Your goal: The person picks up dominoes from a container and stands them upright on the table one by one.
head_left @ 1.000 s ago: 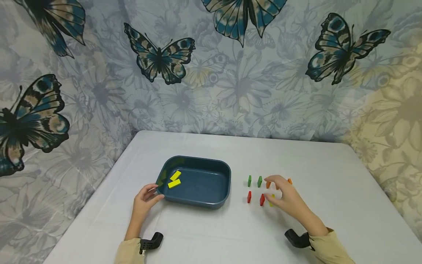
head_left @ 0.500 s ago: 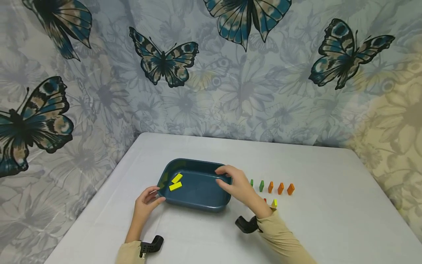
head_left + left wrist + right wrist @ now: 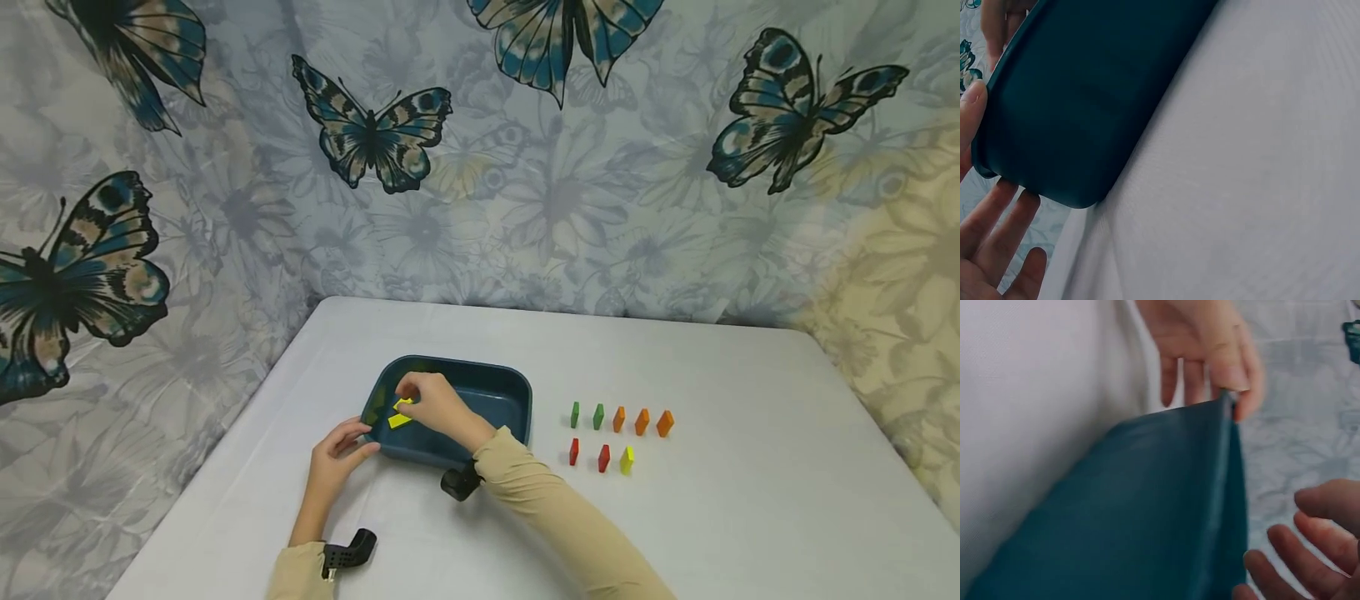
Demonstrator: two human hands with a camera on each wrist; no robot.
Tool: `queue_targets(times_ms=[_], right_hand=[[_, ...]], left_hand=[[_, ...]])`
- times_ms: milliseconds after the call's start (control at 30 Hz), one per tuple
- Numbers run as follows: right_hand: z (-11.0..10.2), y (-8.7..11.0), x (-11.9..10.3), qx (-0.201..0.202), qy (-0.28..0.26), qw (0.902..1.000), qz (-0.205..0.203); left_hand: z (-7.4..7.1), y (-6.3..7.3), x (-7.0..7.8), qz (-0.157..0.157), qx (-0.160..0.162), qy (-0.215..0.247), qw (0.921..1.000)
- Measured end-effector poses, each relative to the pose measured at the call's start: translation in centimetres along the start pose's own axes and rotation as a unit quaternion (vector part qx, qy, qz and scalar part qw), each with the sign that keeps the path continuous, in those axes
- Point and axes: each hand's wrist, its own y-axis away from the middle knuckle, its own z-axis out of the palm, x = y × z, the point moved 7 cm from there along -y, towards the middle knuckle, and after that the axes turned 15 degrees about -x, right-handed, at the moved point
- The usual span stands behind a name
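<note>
A dark blue-green rectangular tray (image 3: 491, 392) stands on the white table. My left hand (image 3: 336, 458) holds its left end; thumb and index finger pinch the rim, as the right wrist view shows, while the other fingers lie near the outer wall. Inside the tray, at its left, lie two yellow blocks (image 3: 400, 421), partly covered by my right hand (image 3: 442, 408). That hand hovers over them with bent, spread fingers (image 3: 1297, 556), and no block shows between them in the right wrist view. Whether a fingertip touches a yellow block is hidden.
Right of the tray, small blocks stand upright in two rows. The back row has green blocks (image 3: 598, 417) and orange blocks (image 3: 642, 422); the front row has red blocks (image 3: 603, 458) and one yellow block (image 3: 627, 460). A butterfly-patterned cloth hangs behind the table.
My right hand has moved left from the standing blocks, across the tray's right rim, to above the yellow blocks inside. My left hand has stayed at the tray's left end.
</note>
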Motion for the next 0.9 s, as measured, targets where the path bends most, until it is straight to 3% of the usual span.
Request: queue_targets(times_ms=[233,333,500,567,700,900], right_hand=[[2.7,-0.6,1.9,-0.031,0.019,0.9981,0.05],[3.9,-0.5,2.2,-0.057,0.066,0.9943,0.061],[5.4,-0.6,2.4,-0.143,0.183,0.9694,0.08],[5.7,-0.5,2.6,-0.169,0.207,0.9594,0.09],[5.6,-0.6,2.7,-0.155,0.246,0.9525,0.089],[5.1,-0.3,2.4,-0.122,0.298,0.9422,0.091]], left_hand=[[-0.4,-0.1,-2.0,0.007,0.007,-0.002,1.0],[-0.3,-0.1,-2.3,0.018,0.005,-0.01,0.9998],[-0.2,0.0,-2.1,0.028,0.009,-0.011,0.9995],[-0.2,0.0,-2.1,0.023,0.01,-0.008,0.9997],[-0.2,0.0,-1.8,0.026,0.01,-0.003,0.9996],[0.1,0.0,0.7,0.007,0.006,-0.006,0.9999]])
